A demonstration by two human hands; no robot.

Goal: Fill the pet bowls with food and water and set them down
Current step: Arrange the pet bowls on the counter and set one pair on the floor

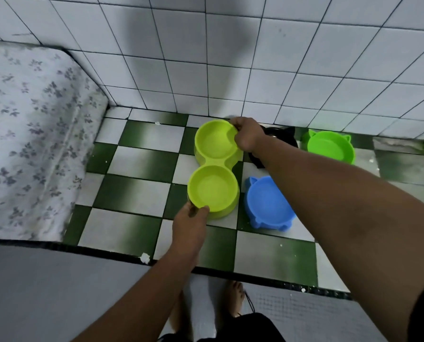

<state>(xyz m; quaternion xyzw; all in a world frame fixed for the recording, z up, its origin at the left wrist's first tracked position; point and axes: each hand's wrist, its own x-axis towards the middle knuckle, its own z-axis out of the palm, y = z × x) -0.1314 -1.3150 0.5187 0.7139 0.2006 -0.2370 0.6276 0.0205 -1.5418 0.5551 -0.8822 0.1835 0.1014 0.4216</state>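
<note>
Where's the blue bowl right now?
The blue bowl sits on the checkered floor right of centre in the head view, just right of the near end of the yellow-green double bowl, under the right forearm; neither hand touches it.

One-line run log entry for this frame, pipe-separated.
left hand: grip near rim | right hand: grip far rim | double bowl: empty | blue bowl, green bowl: floor, empty

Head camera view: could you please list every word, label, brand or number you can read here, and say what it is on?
None: no readable text shows anywhere.
Yellow-green double bowl: plain, no marking.
Blue bowl: plain.
Green bowl: plain.
Black bowl: mostly hidden by the right hand.
Mattress: only a floral print.
</note>
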